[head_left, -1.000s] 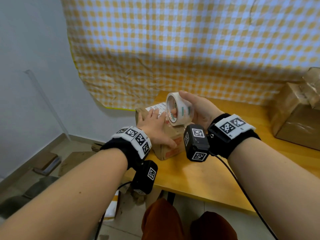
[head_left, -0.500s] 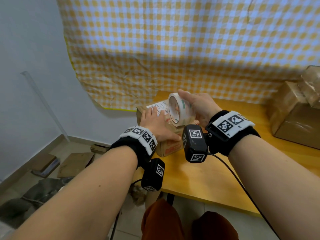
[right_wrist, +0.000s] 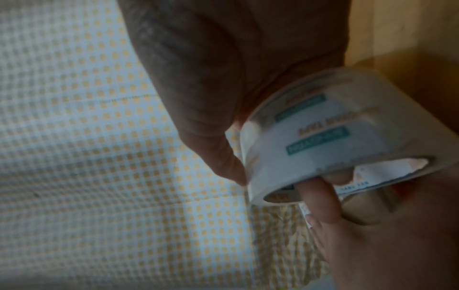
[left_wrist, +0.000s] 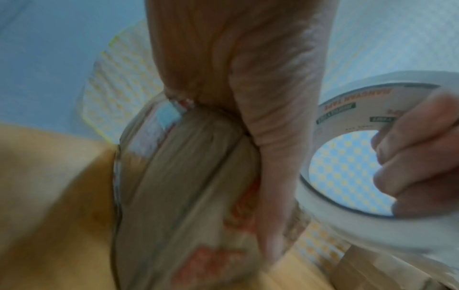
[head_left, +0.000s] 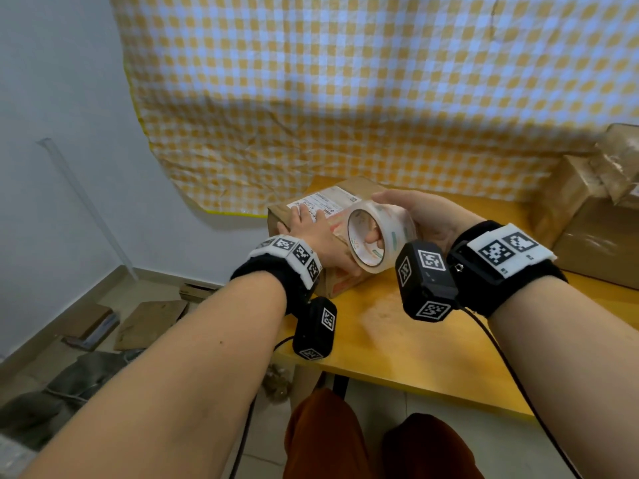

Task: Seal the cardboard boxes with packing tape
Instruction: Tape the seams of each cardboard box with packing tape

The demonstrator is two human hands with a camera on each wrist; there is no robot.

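Observation:
A brown cardboard box with a white shipping label sits at the left end of the wooden table. My left hand lies flat on the box top, fingers straight over the label's near edge. My right hand grips a roll of clear packing tape, thumb on the outer face and fingers hooked through the core. The roll hovers just over the box's near right part, beside my left hand. In the left wrist view my palm presses on the box and the roll is to its right. The right wrist view shows the roll close up.
More brown boxes, some wrapped in tape, stand at the table's right end. A yellow checked cloth hangs on the wall behind. Flat cardboard pieces lie on the floor at the left. The table's front edge runs just before my knees.
My right hand has brought the roll lower and nearer, turning its open core towards me. My left hand stays flat on the box top.

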